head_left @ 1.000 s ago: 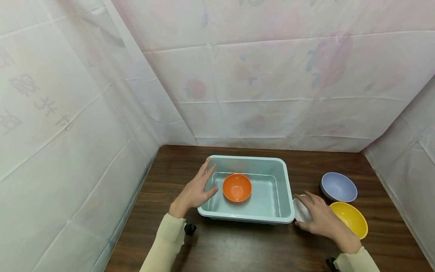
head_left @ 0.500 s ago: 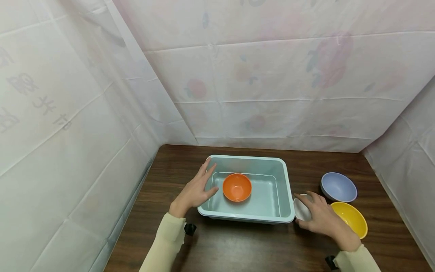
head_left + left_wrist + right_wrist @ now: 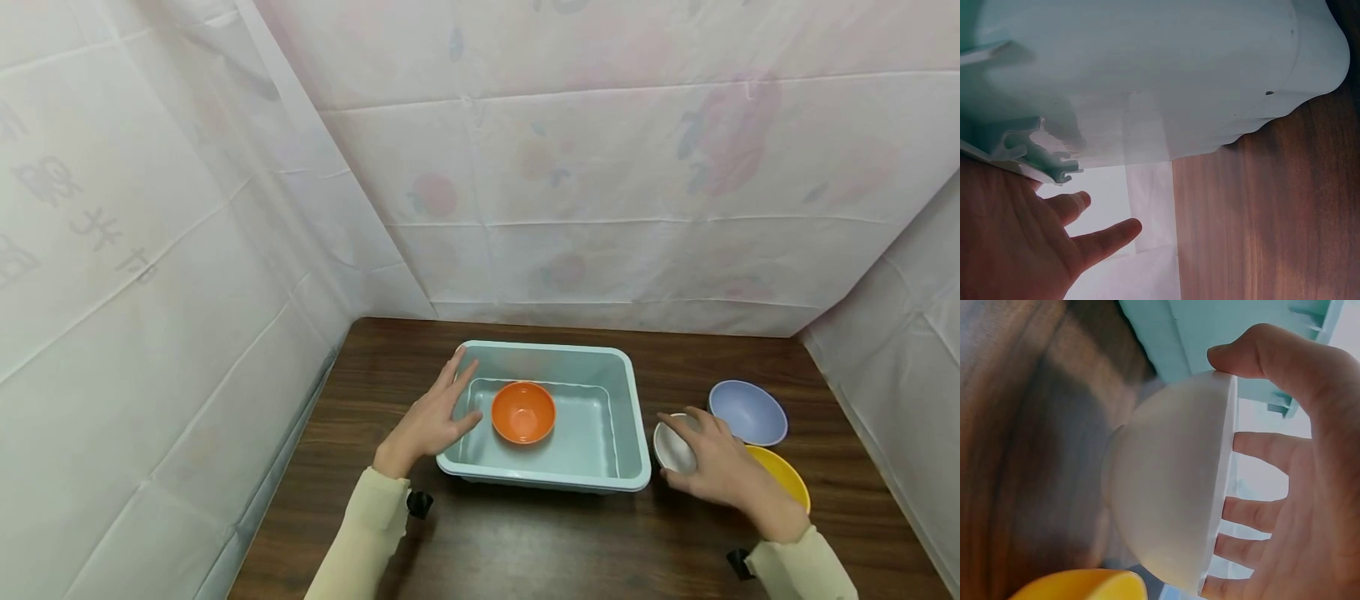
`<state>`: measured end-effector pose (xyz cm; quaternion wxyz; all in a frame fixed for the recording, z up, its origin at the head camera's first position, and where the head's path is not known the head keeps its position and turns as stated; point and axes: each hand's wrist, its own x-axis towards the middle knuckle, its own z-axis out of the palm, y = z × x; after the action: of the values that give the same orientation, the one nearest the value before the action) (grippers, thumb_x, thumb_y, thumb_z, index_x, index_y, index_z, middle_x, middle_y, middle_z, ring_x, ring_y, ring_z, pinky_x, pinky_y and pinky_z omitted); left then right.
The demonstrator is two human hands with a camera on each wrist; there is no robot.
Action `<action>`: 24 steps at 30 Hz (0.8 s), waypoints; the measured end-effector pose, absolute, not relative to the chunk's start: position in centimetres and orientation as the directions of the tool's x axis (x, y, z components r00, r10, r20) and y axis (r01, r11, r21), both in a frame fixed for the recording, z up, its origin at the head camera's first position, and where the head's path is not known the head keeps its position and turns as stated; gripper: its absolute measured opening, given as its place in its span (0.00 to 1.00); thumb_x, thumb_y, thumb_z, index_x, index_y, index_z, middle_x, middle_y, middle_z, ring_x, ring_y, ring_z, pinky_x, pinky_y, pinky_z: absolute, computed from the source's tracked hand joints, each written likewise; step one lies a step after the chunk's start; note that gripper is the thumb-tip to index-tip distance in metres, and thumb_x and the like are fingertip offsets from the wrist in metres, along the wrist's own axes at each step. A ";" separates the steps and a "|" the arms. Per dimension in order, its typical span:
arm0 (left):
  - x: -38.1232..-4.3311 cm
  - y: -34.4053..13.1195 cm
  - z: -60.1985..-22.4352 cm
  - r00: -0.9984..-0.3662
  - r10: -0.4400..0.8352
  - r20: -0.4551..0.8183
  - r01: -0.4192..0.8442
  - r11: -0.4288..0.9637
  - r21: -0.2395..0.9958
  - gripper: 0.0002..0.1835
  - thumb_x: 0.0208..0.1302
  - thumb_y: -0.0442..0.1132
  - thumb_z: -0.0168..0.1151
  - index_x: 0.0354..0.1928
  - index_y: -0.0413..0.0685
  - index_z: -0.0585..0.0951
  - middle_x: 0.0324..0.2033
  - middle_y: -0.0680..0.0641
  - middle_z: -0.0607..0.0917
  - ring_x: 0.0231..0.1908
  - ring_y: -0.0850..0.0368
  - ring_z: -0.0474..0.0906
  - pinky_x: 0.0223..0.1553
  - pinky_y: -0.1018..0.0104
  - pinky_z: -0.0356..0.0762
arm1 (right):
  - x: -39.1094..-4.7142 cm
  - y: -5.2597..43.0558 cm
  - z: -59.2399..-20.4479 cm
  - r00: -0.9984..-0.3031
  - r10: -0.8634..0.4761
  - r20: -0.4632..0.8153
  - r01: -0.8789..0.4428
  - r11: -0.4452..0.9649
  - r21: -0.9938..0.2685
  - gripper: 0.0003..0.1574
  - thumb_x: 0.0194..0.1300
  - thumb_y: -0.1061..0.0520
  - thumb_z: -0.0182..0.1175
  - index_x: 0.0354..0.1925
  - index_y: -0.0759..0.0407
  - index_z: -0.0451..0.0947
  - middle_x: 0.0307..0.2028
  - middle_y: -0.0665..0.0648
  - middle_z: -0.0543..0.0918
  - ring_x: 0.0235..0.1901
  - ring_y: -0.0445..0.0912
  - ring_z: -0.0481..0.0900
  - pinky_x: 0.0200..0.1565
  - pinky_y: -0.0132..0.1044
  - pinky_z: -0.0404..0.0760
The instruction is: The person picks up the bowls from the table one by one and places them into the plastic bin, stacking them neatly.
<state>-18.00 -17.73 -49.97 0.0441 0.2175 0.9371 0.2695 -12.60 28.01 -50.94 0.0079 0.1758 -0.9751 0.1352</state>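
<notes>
My right hand (image 3: 718,465) holds a small white bowl (image 3: 673,451) just right of the pale green basin (image 3: 542,478). In the right wrist view, thumb and fingers span the rim of the white bowl (image 3: 1166,469), whose base faces the tabletop. An orange bowl (image 3: 523,412) sits inside the basin, left of its middle. My left hand (image 3: 429,422) lies at the basin's left rim with fingers spread and holding nothing. In the left wrist view part of the left hand (image 3: 1019,240) is hidden behind the basin's rim.
A yellow bowl (image 3: 789,482) stands right of the right hand and is partly covered by it. Behind it is a blue-purple bowl (image 3: 748,412). The dark wooden table (image 3: 510,550) meets pale hanging sheets (image 3: 637,192) at the back and sides.
The right hand and the white bowl have moved a little to the right and back, away from the basin's side. The left hand, the basin and the orange bowl have stayed in place.
</notes>
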 end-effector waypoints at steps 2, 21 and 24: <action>-18.0 -17.7 -50.0 -0.901 0.431 0.037 0.384 0.758 0.526 0.44 0.74 0.58 0.56 0.84 0.56 0.49 0.83 0.56 0.33 0.82 0.44 0.39 0.66 0.35 0.69 | -12.8 28.0 -50.5 -0.938 -0.341 0.066 -0.346 0.900 -0.265 0.48 0.50 0.40 0.75 0.67 0.55 0.75 0.63 0.76 0.71 0.58 0.77 0.71 0.42 0.73 0.75; -18.1 -17.7 -50.0 -0.895 0.443 0.044 0.397 0.751 0.528 0.44 0.74 0.58 0.55 0.84 0.55 0.49 0.83 0.54 0.34 0.82 0.45 0.41 0.67 0.36 0.69 | -14.8 28.1 -46.0 -0.933 -0.357 0.054 -0.360 0.908 -0.214 0.50 0.55 0.39 0.70 0.71 0.57 0.70 0.66 0.78 0.67 0.57 0.80 0.71 0.41 0.73 0.77; -18.1 -17.8 -50.0 -0.896 0.441 0.045 0.396 0.751 0.529 0.44 0.74 0.58 0.55 0.83 0.55 0.49 0.83 0.54 0.34 0.82 0.43 0.40 0.67 0.34 0.68 | -15.2 28.0 -45.3 -0.930 -0.363 0.060 -0.367 0.905 -0.214 0.50 0.56 0.39 0.70 0.72 0.57 0.69 0.67 0.78 0.66 0.59 0.80 0.69 0.41 0.74 0.77</action>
<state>-18.09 -17.77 -49.98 0.0414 0.2241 0.9347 0.2729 -15.17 28.04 -45.31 0.0095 0.1871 -0.9759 0.1116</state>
